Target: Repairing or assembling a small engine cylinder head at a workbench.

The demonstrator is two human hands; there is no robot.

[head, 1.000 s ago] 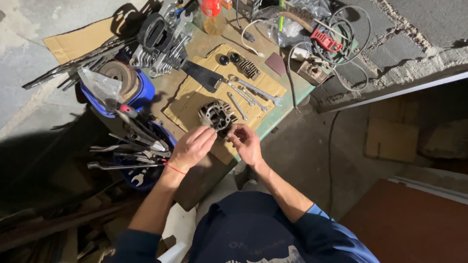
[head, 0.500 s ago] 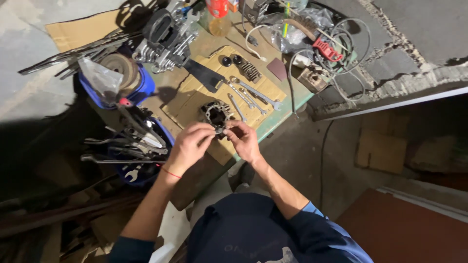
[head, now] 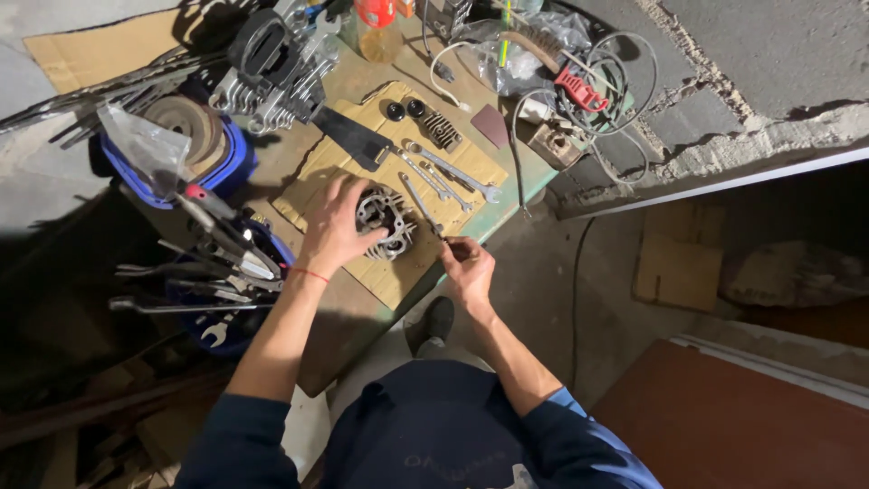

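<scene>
Your left hand clamps the finned engine part on cardboard, surface centre. Right hand, at 4 o'clock of it, pinches a thin tool. Spanners lie untouched at 1 o'clock; part looks mid-work.

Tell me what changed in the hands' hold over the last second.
The right hand has come off the round metal engine part and drawn back to the table edge, pinching something small; what it is cannot be told. The left hand stays on the part, which still lies on the cardboard. The wrenches have not moved.
</scene>
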